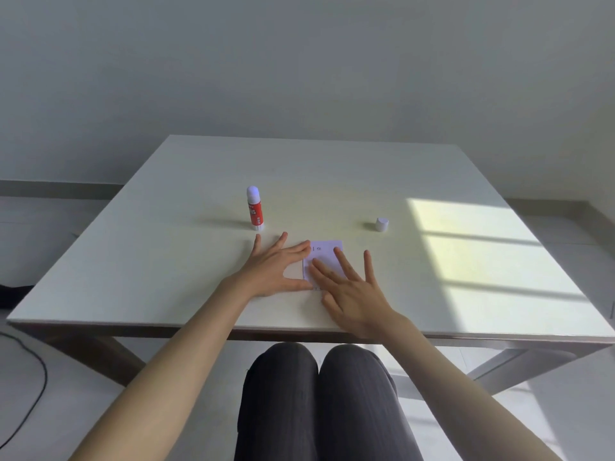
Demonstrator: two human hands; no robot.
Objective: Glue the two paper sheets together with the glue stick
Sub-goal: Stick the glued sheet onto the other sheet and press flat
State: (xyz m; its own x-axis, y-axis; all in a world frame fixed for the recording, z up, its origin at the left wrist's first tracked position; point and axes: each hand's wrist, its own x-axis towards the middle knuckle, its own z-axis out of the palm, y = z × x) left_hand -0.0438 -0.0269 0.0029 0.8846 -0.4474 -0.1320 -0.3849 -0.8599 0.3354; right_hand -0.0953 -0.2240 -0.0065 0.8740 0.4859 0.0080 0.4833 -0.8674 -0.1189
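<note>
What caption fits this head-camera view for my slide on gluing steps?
Both hands press paper sheets flat; uncapped glue stick and cap stand behind.

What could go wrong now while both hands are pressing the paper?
The glue stick stands uncapped just beyond the left hand, so it may dry out or get knocked over. Its cap sits far off to the right. The right hand could slide the paper out of line.

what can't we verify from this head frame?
- Paper, head view: right hand and left hand cover much of it; one sheet or two stacked, cannot tell.
- Print on the paper: too small.
- Glue stick label: blurred.
- Glue on the paper: not visible.
</note>
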